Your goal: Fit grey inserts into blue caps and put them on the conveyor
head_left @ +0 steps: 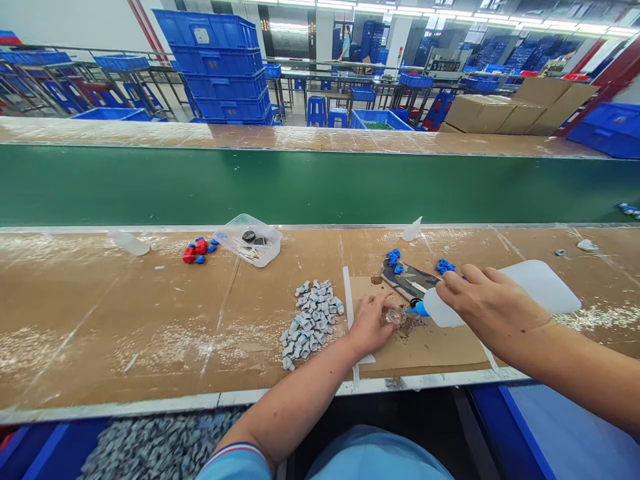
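While the left hand [369,325] pinches a small clear part [395,315] on the cardboard sheet [440,343], the right hand [487,303] grips a white squeeze bottle [505,293], its blue nozzle touching that part.

Small clear piece [395,315] half hidden under left hand [369,325] fingertips, too small to identify; squeeze bottle [505,293] middle covered by right hand [487,303]; tray contents [250,241] indistinct.

At your nine o'clock a heap of grey parts [313,321] blocks the bench [100,320]; beyond it lies bare board. At twelve, blue caps [393,259] and a tray [249,240] crowd the belt [300,187] edge.
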`<state>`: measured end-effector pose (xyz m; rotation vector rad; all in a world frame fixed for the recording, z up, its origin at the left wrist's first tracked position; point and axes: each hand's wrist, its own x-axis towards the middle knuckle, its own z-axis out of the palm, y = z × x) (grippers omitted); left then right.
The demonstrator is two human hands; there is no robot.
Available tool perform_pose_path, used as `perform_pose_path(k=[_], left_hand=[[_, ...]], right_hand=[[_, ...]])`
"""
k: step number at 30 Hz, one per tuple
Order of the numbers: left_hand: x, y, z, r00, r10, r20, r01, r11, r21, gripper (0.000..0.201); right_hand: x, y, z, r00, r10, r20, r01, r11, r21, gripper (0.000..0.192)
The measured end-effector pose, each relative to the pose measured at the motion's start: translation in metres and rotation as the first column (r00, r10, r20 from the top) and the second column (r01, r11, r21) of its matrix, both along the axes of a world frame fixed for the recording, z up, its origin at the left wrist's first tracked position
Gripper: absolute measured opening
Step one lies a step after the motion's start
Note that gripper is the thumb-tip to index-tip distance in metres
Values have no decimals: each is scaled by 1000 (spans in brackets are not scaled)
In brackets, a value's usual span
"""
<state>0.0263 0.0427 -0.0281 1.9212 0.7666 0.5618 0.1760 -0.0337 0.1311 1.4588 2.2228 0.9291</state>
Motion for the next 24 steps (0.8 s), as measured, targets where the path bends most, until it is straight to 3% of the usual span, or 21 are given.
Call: perform_pose_path(k=[24], left_hand=[[0,0,0,1000,6,5,-6,1000,18,66]], right_hand=[[4,0,-1,999,-27,-29,26,999,-40,17]])
